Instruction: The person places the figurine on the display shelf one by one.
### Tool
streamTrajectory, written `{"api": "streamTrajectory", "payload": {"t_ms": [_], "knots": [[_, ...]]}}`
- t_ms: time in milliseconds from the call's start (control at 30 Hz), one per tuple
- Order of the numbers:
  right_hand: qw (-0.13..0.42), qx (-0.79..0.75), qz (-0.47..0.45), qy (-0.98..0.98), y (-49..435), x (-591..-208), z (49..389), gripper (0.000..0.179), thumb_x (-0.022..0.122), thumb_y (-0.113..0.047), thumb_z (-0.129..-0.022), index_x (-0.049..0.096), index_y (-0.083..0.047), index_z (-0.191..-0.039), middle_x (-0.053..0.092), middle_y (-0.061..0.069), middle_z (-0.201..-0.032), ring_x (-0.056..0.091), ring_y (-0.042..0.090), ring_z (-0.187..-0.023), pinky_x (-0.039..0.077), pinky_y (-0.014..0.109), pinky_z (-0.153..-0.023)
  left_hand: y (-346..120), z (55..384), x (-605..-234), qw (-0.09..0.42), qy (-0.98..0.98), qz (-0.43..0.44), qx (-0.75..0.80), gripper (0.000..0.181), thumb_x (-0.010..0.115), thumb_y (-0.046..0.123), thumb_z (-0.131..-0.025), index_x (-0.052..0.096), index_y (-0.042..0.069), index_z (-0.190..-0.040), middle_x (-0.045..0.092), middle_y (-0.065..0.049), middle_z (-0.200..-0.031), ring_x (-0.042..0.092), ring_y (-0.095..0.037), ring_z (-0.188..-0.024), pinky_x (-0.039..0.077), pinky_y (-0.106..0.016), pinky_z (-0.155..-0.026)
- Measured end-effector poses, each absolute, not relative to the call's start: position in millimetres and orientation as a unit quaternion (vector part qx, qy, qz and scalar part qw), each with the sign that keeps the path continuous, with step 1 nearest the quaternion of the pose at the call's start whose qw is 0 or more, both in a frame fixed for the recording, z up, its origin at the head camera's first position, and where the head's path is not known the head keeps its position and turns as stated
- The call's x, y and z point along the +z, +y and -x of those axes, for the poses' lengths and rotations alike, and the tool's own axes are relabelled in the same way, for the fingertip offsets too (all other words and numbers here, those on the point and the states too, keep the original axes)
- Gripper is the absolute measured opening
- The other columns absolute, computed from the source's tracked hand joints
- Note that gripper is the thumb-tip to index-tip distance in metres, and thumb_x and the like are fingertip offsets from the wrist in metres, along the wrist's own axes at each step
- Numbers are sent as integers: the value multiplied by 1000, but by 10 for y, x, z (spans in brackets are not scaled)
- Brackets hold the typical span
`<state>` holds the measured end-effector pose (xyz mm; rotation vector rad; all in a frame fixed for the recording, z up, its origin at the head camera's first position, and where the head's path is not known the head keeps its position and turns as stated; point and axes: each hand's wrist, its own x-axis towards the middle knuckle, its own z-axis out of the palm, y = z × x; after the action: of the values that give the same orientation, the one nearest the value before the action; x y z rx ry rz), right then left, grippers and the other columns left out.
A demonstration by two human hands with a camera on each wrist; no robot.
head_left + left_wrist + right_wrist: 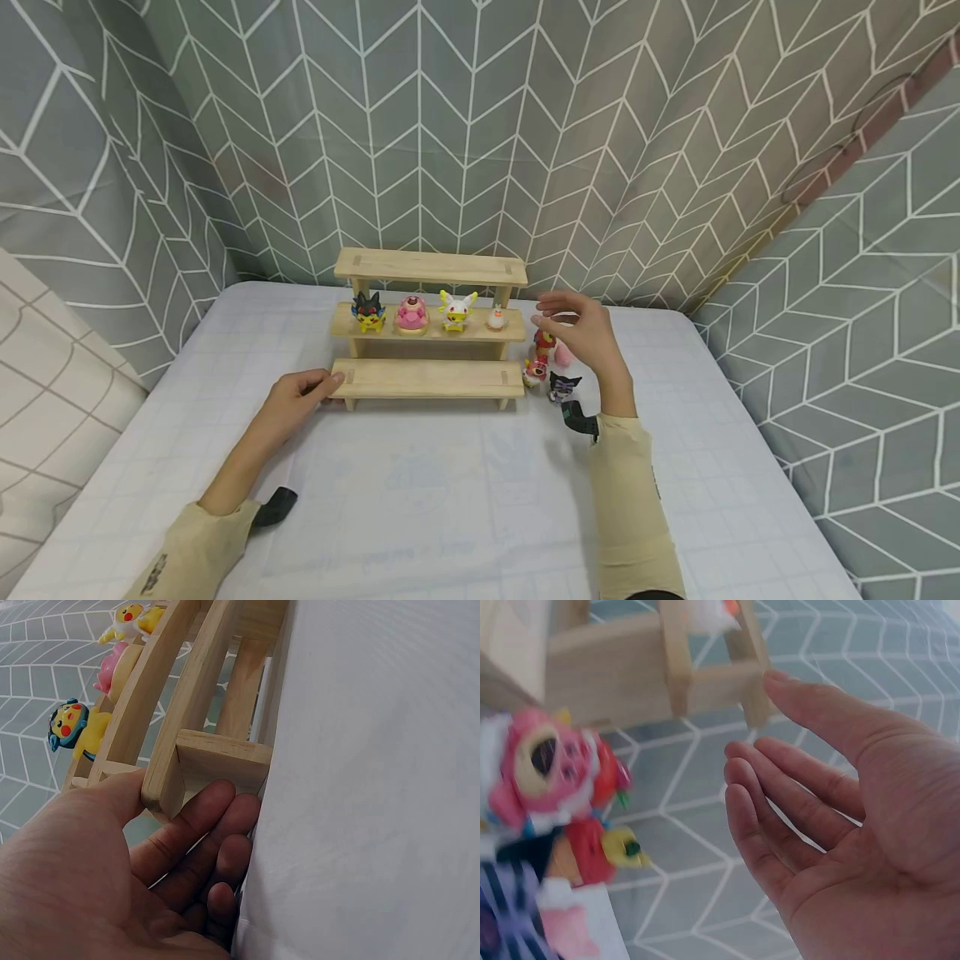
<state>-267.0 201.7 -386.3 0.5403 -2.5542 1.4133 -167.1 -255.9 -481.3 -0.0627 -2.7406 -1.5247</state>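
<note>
A three-step wooden display shelf (427, 379) stands on the table. My left hand (300, 398) grips the left end of its lowest step, thumb along the edge and fingers curled underneath, as the left wrist view shows (172, 862). On the middle step stand a yellow figurine with a dark hood (368, 312), a pink bear figurine (412, 315), a white-and-yellow eared figurine (457, 310) and a small white figurine (496, 318). My right hand (581, 329), fingers relaxed and holding nothing, hovers beyond the step's right end (817, 810).
Right of the shelf cluster a red figurine (543, 342), a pink-and-white bear figurine (535, 372), a dark-eared figurine (562, 387) and a pink piece (562, 355). A white cloth covers the table (420, 500). A patterned grey curtain (450, 150) hangs behind.
</note>
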Motion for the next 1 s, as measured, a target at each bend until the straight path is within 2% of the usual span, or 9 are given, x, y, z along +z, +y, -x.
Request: {"api": "streamTrajectory", "payload": {"t_ms": [300,533,567,667,767,800,1000], "knots": [[90,424,-127,-892,2579,-3990,2650,44,79,-26,-97,66,-5,-134,75,15,-121,71,32,-115,56,47,-100,-2550,1646,-4831,0,-873,20,-487,42,60,42,-108,69,4,-93,59,-3,-82,50,-11,-79,41,-26,-66],[75,423,-106,-897,2844,-4155,2672,46,79,-26,-97,65,-2,-134,74,16,-123,71,32,-116,55,18,-92,-2573,1645,-4805,6,-873,31,-488,39,61,39,-108,72,4,-95,62,-5,-85,50,-10,-80,42,-25,-67],[68,428,-108,-895,2850,-4185,2687,46,80,-26,-97,66,-2,-134,74,17,-124,70,32,-116,55,18,-92,-2575,1650,-4802,7,-873,33,-487,38,61,38,-108,72,4,-95,61,-5,-85,50,-9,-79,42,-25,-66],[29,442,-112,-890,2820,-4255,2714,48,80,-21,-96,65,1,-135,72,20,-128,68,36,-120,56,34,-101,-2579,1661,-4810,7,-872,34,-488,36,61,36,-109,71,4,-95,61,-5,-85,49,-8,-78,41,-25,-65],[-8,451,-116,-885,2805,-4424,2760,49,81,-19,-96,64,1,-137,68,22,-133,63,38,-126,51,51,-108,-2577,1658,-4810,7,-872,35,-488,35,60,35,-109,70,4,-94,60,-5,-84,49,-8,-77,40,-25,-64],[-18,452,-116,-884,2798,-4479,2765,50,81,-19,-95,63,2,-137,67,23,-134,63,39,-126,51,52,-107,-2575,1654,-4805,7,-871,35,-489,36,61,35,-109,70,4,-93,60,-5,-84,49,-8,-77,40,-25,-64],[-47,444,-98,-889,2776,-4718,2805,53,84,-28,-93,66,-7,-138,67,17,-134,64,32,-117,53,31,-94,-2571,1640,-4763,5,-871,29,-490,39,61,38,-108,69,2,-92,59,-6,-83,49,-9,-76,40,-26,-65]]}}
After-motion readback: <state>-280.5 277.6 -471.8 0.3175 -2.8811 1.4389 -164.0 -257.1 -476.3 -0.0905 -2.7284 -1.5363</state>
